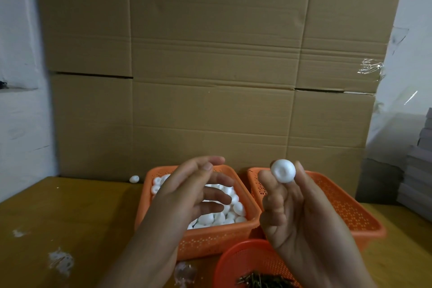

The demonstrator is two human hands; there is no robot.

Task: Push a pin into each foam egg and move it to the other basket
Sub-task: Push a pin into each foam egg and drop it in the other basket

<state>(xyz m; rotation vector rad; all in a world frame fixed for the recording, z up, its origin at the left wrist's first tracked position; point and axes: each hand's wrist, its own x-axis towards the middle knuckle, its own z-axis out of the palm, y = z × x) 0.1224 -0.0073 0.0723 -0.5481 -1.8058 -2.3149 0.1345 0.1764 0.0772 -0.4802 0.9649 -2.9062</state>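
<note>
Egg (pixel 283 171) being pinched at right hand (pixel 301 215) fingertips | left hand (pixel 191 192) hovering, fingers spread, gripping nothing | egg-filled basket (pixel 210 238) lying beneath left fingers

Two hands, left (pixel 187 192) and right (pixel 301 213); three orange baskets (pixel 210 238) (pixel 346 208) (pixel 236 262); one egg (pixel 283 170) held, one loose egg (pixel 134 179), many more heaped.

White foam egg (pixel 283 170) held up above empty right orange basket (pixel 346 208); left orange basket (pixel 205 238) full of eggs; pins (pixel 261 280) in round red basket (pixel 236 262), table's near edge.
</note>
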